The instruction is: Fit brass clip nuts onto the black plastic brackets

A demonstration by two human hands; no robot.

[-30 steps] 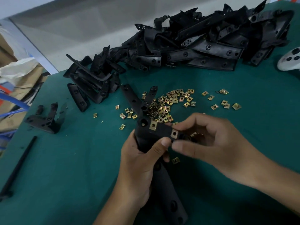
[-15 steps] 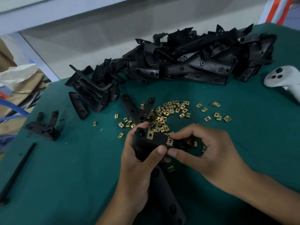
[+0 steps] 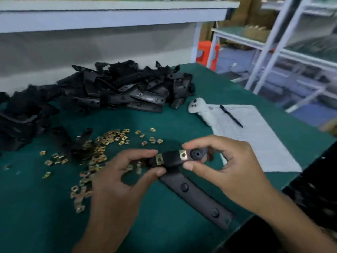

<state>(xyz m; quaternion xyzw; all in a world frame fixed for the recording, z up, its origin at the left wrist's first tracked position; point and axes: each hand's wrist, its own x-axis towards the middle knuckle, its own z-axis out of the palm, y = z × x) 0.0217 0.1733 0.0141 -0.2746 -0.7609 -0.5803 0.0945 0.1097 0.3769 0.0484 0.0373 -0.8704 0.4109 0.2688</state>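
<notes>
Both my left hand point(image 3: 116, 179) and right hand point(image 3: 224, 167) pinch the black bracket point(image 3: 173, 158) above the green mat point(image 3: 36, 207); loose brass clip nuts point(image 3: 102, 143) left, paper sheet point(image 3: 255, 143) right, white shelving point(image 3: 273, 52) far right.

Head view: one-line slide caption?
Both hands, left hand and right hand, grip a black bracket bearing two brass clip nuts.

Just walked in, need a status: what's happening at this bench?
A person holds one black bracket in both hands, left hand and right hand pinching it above the green table. Two brass clip nuts already sit on it. Loose nuts and a pile of brackets wait behind.
</notes>
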